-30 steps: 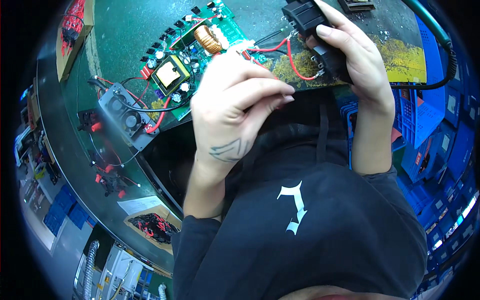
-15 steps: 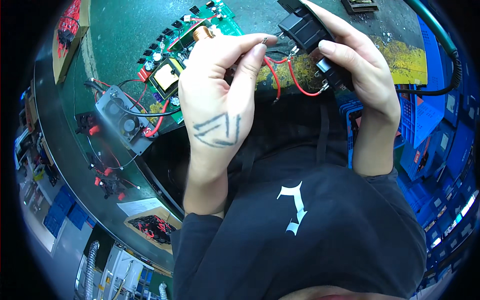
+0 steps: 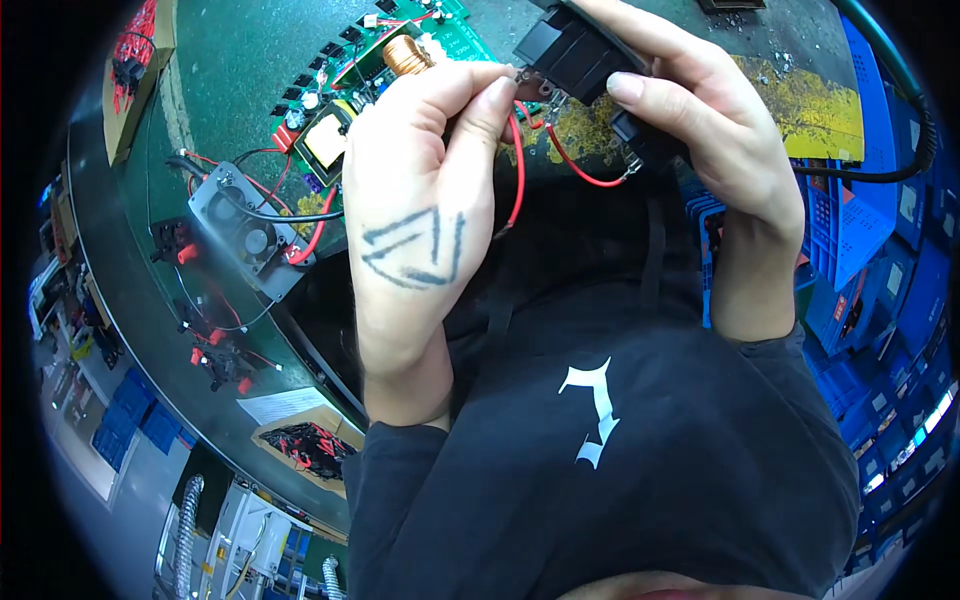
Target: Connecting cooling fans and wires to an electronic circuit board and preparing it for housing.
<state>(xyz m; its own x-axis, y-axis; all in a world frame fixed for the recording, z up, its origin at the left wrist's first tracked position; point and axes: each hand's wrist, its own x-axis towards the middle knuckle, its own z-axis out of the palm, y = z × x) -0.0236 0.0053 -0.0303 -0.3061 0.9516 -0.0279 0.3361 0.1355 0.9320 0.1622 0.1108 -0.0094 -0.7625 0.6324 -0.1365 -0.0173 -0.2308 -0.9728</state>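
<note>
My right hand [image 3: 715, 130] grips a black plastic socket panel [image 3: 575, 60], its thumb across the back, with metal terminals toward my left hand. Close against those terminals, my left hand [image 3: 415, 170] pinches what looks like a wire end between thumb and forefinger; the fingertips mostly hide it. A short red wire [image 3: 583, 178] loops between two terminals of the panel. Another red wire [image 3: 519, 170] hangs down beside my left hand. Behind that hand lies a green circuit board [image 3: 460, 45] with a copper coil [image 3: 405, 55] and a yellow transformer [image 3: 323, 142].
A grey end plate with a fan [image 3: 245, 225] is wired to the board. Black parts with red caps [image 3: 220, 365] lie along the left of the bench. Cardboard boxes [image 3: 135, 110] hold red and black leads. Blue crates [image 3: 845, 240] stand at right, beneath a green hose [image 3: 895, 60].
Both hands and the socket panel have shifted slightly left. My left fingertips have come closer to the panel's terminals, and the small metal end they held is now mostly hidden.
</note>
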